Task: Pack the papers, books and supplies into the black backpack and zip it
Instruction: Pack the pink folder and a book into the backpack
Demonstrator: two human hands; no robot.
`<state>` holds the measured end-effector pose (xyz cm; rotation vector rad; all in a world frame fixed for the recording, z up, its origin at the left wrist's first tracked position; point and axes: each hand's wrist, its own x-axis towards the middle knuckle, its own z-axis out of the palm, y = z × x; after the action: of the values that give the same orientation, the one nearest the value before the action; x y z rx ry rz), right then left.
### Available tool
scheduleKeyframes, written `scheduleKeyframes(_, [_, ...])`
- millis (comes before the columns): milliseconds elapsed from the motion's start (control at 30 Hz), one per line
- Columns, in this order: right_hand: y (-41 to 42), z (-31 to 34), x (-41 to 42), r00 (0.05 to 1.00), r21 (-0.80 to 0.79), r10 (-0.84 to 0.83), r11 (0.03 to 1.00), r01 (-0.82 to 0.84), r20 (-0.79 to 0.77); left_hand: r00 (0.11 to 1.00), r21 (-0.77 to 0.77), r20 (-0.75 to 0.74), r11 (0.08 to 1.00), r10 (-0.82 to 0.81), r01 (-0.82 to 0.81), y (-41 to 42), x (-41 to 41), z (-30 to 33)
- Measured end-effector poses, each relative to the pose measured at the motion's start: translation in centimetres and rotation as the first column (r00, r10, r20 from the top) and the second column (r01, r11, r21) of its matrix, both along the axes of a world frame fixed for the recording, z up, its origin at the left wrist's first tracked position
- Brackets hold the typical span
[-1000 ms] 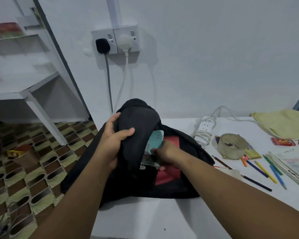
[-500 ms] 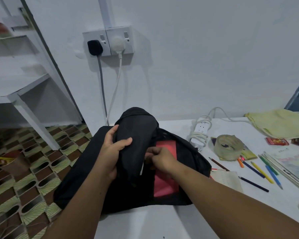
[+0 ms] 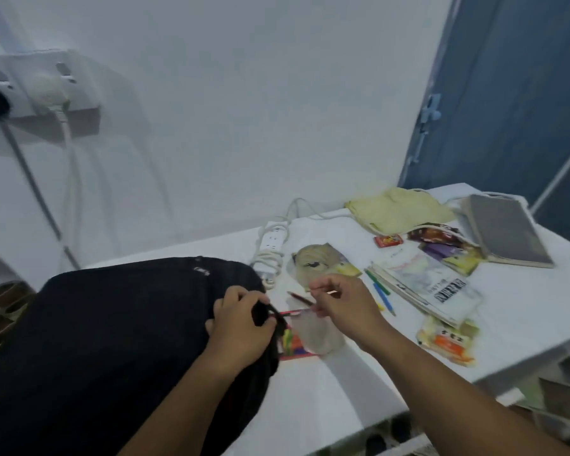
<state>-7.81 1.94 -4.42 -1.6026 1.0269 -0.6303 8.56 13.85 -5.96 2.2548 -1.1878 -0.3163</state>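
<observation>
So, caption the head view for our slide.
Left hand grips the black backpack while right hand pinches a pencil.

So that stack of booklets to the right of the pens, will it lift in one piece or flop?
The booklets look thin and soft-covered, so they will likely sag if lifted by one edge. They lie fanned, not squared, so the top ones may slide off. One edge rests over a packet, which may shift too. Supporting them from beneath seems safest.

black backpack (image 3: 112, 340) cut off left, pencils (image 3: 380, 291) motion-blurred, wall socket (image 3: 30, 83) partly cropped
</observation>
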Motion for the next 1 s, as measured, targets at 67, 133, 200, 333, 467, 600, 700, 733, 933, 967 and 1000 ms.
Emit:
scheduleKeyframes(67, [-2.3, -0.6, -3.2, 0.994, -0.067, -0.073, 0.995, 0.068, -0.08, 0.999, 0.114, 0.04, 0.993, 0.02, -0.024, -1.9, -2.1, -1.5])
scheduleKeyframes(133, [-4.8, -1.0, -6.3, 0.97, -0.16, -0.143, 0.981, 0.112, -0.197, 0.987, 0.197, 0.156, 0.977, 0.048, -0.079, -3.4, -3.9, -3.1])
scheduleKeyframes(200, [-7.4, -1.4, -9.2, 0.923, -0.237, -0.2, 0.964, 0.124, -0.33, 0.964, 0.222, 0.255, 0.966, 0.076, -0.135, -4.8, -5.2, -4.4])
scheduleKeyframes(333, [-12.6, -2.3, -14.1, 0.701, -0.319, -0.318, 0.938, 0.135, -0.638, 0.895, 0.189, 0.424, 0.953, 0.137, -0.236, -6.6, -5.9, -6.3])
scheduleKeyframes(467, [-16.0, -3.4, -17.3, 0.507, -0.195, -0.232, 0.973, 0.127, -0.83, 0.82, 0.18, 0.559, 0.947, 0.125, -0.266, -6.3, -6.4, -7.6])
scheduleKeyframes(600, [-17.5, -4.4, -18.5, 0.481, -0.16, -0.162, 0.986, 0.046, -0.862, 0.783, 0.145, 0.594, 0.933, 0.184, -0.329, -6.4, -7.1, -7.5])
scheduleKeyframes(700, [-18.4, -3.8, -18.7, 0.537, -0.104, -0.114, 0.993, 0.05, -0.836, 0.781, 0.129, 0.589, 0.931, 0.206, -0.343, -6.4, -7.4, -7.3])
scheduleKeyframes(733, [-18.8, -3.8, -18.8, 0.565, -0.078, -0.084, 0.996, 0.035, -0.821, 0.781, 0.118, 0.588, 0.933, 0.211, -0.34, -6.4, -7.6, -7.3])
scheduleKeyframes(933, [-20.2, -2.8, -19.6, 0.899, 0.164, 0.045, 0.986, 0.03, -0.436, 0.781, 0.116, 0.577, 0.923, 0.238, -0.366, -6.4, -7.9, -6.8])
scheduleKeyframes(967, [-19.9, -2.2, -19.6, 0.941, 0.25, 0.055, 0.968, 0.032, -0.334, 0.787, 0.128, 0.569, 0.921, 0.237, -0.369, -6.4, -7.9, -6.7])
scheduleKeyframes(1000, [-19.7, -1.6, -19.6, 0.965, 0.329, 0.075, 0.944, 0.012, -0.25, 0.796, 0.138, 0.556, 0.918, 0.238, -0.371, -6.3, -7.8, -6.7])
